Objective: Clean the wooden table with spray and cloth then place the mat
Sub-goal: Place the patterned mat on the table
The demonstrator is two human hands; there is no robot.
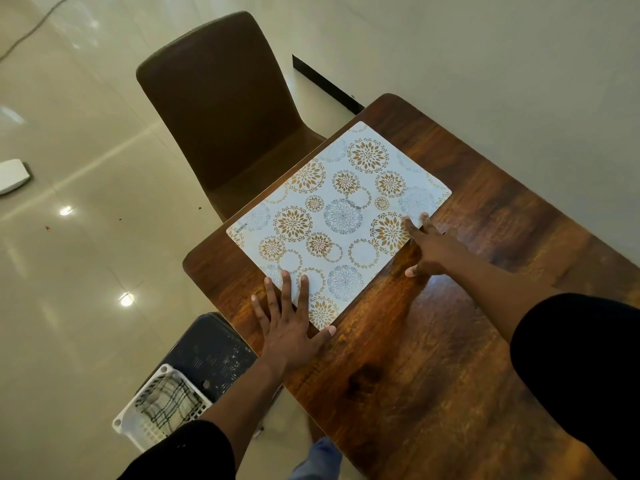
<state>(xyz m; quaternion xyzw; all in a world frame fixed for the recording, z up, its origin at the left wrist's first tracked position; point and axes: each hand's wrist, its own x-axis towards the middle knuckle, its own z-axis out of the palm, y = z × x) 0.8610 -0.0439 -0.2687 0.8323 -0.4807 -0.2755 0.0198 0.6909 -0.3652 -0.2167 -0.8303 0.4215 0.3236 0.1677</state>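
Nearest the person, beside the table's near-left edge, a white basket (145, 422) holds a checked cloth (166, 400) and sits on a dark stool (214, 351). No spray bottle can be seen anywhere.

On the wooden table (433, 358), the left hand (287, 327) lies flat with fingers spread wide, its fingertips over the mat's near corner and its palm on the bare wood. The right hand (427, 249) is also flat and open, holding nothing, fingers reaching onto the right-hand edge of the mat.

The mat (332, 216), white with gold and grey flower rings, lies flat on the table near its far-left side, in front of the brown chair (214, 109). Its edges run roughly in line with the table's edge.

Judging from this, the work is close to finished: the wood looks glossy, the cloth seems put away in the basket, and the mat is down. What is probably left is only a last nudge to square the mat, then lifting both hands off
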